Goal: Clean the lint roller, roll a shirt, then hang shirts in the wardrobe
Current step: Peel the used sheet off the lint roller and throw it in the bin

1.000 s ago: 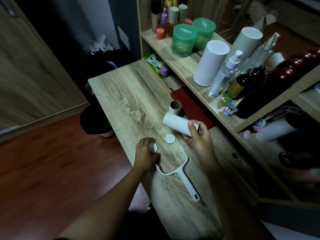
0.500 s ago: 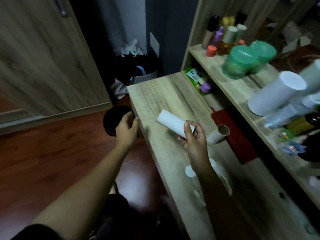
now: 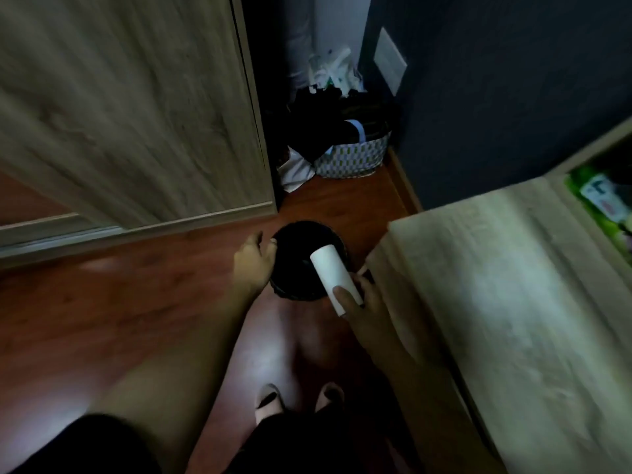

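A wooden wardrobe door fills the upper left; the left hand reaches to the rim of a black bin on the floor, fingers loosely spread, holding nothing visible; the right hand grips a white lint roll over the bin, beside the surface's left edge.

A reddish wooden floor carries a black bin and a patterned basket.
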Available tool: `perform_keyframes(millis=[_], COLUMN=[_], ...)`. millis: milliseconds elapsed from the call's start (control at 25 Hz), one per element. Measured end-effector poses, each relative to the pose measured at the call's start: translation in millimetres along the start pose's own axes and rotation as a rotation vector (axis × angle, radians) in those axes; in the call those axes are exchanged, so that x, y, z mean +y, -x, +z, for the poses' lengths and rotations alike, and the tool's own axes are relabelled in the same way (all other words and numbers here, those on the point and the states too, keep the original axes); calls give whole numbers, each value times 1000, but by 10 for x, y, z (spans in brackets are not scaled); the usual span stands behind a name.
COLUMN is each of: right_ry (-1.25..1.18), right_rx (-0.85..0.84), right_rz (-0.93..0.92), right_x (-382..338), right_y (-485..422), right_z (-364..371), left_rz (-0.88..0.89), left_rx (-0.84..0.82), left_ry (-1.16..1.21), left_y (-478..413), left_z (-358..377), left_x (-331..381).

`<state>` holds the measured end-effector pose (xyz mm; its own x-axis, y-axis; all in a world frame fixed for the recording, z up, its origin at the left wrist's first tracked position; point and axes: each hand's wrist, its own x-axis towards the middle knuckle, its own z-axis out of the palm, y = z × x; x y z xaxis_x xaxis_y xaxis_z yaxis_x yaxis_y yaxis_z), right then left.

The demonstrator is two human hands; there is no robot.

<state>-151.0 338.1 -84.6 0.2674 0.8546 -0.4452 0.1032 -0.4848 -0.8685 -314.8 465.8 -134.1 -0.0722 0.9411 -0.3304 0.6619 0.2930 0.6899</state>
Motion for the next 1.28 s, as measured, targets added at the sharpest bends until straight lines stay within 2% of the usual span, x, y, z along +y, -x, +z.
perform_keyframes(millis=[160,280,480,640,760,840,1040,1160,1280], right_ry=[67,108,297,375,366,457,523,546,550], right_rx=[35,-13,-78,-69,-131,-189,-158,-130,-91], right_rz=[142,215,231,208,268,303,211,206,142], right_x=[850,1601,2521,2889,2978,3017,2812,2403,1681], right_y=[-1188,-2003,-2804,-3233,-3430,-3477,-3244,-2985,-2560], right_z=[466,823,1227,1452,1568,1594,1490,1359,1236], left_rz=[-25,-71,-106,-177,-182,-186,-243,-250,-180], left_rx=[1,20,36,35,48,57,-39,-35,10], left_ry=[7,-16,-113,-101,-163,-203,-62,-64,-43], left_y=[-825,-1389,-2020,-2269,-2318,-2311,-2267,-2052,-1708], left_z=[684,1250,1956,2298,2330,2320,2222,1888,1322], left_x=[-531,-1119,-1992,-2335,-2377,-2385,-2273,-1966,-1404])
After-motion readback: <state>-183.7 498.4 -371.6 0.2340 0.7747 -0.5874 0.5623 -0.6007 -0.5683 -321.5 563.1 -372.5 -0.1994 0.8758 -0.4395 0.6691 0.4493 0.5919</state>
